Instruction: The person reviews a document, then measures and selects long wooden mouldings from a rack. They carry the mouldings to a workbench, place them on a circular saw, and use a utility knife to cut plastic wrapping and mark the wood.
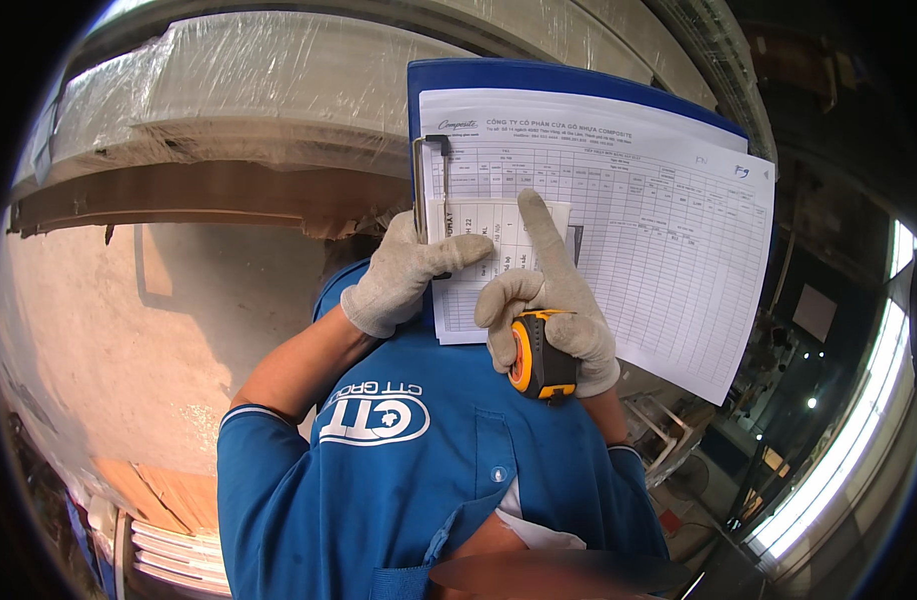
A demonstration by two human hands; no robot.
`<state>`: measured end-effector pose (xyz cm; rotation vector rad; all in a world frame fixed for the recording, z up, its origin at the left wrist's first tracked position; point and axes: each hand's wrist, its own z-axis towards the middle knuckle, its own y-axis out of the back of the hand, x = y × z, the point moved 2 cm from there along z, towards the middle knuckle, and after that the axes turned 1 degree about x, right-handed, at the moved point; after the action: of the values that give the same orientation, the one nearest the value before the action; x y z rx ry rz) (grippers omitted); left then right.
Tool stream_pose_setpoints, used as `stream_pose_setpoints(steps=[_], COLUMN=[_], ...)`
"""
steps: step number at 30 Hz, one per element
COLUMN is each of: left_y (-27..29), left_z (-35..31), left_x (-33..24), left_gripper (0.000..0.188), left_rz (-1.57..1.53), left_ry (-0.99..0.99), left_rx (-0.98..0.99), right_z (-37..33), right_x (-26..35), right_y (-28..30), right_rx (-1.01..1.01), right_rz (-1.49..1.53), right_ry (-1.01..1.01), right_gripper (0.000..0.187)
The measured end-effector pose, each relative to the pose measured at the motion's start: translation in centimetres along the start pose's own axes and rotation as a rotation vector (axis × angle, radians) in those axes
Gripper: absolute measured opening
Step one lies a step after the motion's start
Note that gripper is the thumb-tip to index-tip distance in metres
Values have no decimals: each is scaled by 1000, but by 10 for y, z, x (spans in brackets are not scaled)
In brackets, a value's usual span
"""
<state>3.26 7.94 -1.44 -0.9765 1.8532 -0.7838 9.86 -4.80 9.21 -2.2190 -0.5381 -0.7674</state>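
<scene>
My left hand (404, 275), in a pale work glove, grips a blue clipboard (569, 73) by its edge next to the metal clip (420, 190). Its thumb presses down on a small printed slip (469, 232) that lies over larger printed table sheets (669, 270). Over the lower part of these papers is my gloved right hand (554, 295), closed around a yellow and black tape measure (542, 357). The right index finger is stretched out across the slip, its tip over the sheet. The tape's blade is not visible outside its case.
Beyond the clipboard, long panels wrapped in clear plastic (249, 90) lie above a brown beam (209, 198). Concrete floor (229, 285) shows at the left. Stacked boards (179, 555) stand at lower left. A metal frame (664, 440) is at the right, near a bright strip (829, 440).
</scene>
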Motion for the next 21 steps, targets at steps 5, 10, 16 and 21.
stream_pose_setpoints(steps=[5, 10, 16, 21], left_y=[-1, -4, -7, -10], left_z=[-1, -2, -5, -9], left_x=[1, 2, 3, 4], left_gripper=[47, 46, 46, 46], left_rz=[1, 12, -6, -4], left_ry=[2, -6, -25, -12], left_rx=[-11, -13, -8, -21], right_z=[-2, -5, -9, -12], right_x=[1, 0, -7, -8], right_y=[0, 1, 3, 5], right_rx=[6, -1, -34, -36], right_rz=[8, 14, -13, -19], right_ry=[8, -3, -6, -1], right_gripper=[115, 114, 113, 113])
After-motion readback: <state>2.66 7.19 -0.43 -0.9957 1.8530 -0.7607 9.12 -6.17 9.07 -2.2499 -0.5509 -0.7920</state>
